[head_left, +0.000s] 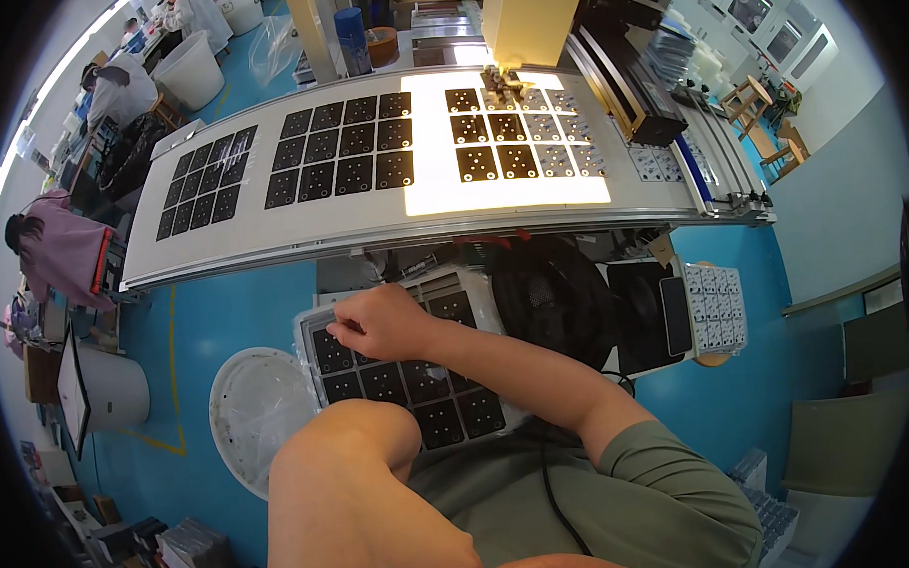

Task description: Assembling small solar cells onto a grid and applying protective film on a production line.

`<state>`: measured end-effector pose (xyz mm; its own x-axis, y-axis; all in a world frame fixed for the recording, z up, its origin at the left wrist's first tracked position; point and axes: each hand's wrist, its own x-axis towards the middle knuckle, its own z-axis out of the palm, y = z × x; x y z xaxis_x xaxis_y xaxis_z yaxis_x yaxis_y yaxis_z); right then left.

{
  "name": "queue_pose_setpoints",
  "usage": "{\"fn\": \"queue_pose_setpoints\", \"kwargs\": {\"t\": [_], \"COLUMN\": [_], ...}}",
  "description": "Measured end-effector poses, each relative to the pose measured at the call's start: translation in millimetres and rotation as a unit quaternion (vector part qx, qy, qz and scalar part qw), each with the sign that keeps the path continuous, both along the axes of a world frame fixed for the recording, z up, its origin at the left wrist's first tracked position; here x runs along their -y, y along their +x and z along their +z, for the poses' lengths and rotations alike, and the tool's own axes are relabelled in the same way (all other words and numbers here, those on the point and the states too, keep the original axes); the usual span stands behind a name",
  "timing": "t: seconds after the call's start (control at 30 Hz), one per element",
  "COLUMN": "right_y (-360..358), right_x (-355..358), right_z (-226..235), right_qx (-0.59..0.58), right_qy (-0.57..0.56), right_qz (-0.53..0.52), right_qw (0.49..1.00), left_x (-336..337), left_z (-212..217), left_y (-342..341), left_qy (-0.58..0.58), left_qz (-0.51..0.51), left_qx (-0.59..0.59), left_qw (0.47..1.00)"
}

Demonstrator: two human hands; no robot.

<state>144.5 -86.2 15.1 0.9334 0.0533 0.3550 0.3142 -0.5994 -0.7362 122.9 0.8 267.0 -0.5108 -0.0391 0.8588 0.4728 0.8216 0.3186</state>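
My right hand reaches leftward across a tray of black square plates. Its fingers are curled closed above the upper left part of the tray, and what they pinch, if anything, cannot be made out. Clear plastic film shows along the tray's left edge. The plates have small pale dots and sit in a pale grid. My left arm bends in front of the tray's lower left part, and the left hand is hidden behind it.
Beyond the tray runs a long white conveyor table carrying black plates, partly under bright light. At left stands a round white bin lined with plastic. A black chair-like thing, a phone and a dotted white panel lie rightward. People work far left.
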Motion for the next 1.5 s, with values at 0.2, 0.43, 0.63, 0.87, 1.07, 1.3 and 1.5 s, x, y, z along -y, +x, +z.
{"fn": "queue_pose_setpoints", "kwargs": {"t": [0.2, 0.43, 0.63, 0.87, 1.07, 1.3, 1.5], "right_y": [0, -1, -1, -1, -2, -1, -1], "right_x": [0, 0, 1, 0, 1, 1, 0], "right_z": [1, 3, 3, 4, 5, 3, 2], "right_qx": [0.0, -0.005, -0.006, -0.011, -0.015, -0.013, -0.011], "right_qy": [-0.004, 0.003, 0.008, 0.011, 0.013, 0.004, 0.0], "right_qz": [0.002, 0.004, 0.008, 0.012, 0.011, 0.008, 0.007], "right_qw": [1.0, 1.0, 1.0, 1.0, 1.0, 1.0, 1.0], "left_x": [-4, -7, -6, -10, -7, -5, -16], "left_z": [-4, -8, -7, -13, -8, -13, -22], "left_y": [2, -2, -2, -2, -4, -6, -4], "left_qy": [0.03, 0.034, 0.031, 0.018, 0.033, -0.353, -0.027], "left_qz": [-0.024, -0.032, -0.034, -0.049, -0.026, 0.202, -0.055], "left_qx": [0.032, 0.027, 0.027, 0.073, 0.037, -0.084, 0.097], "left_qw": [0.999, 0.999, 0.999, 0.996, 0.998, 0.91, 0.993]}}
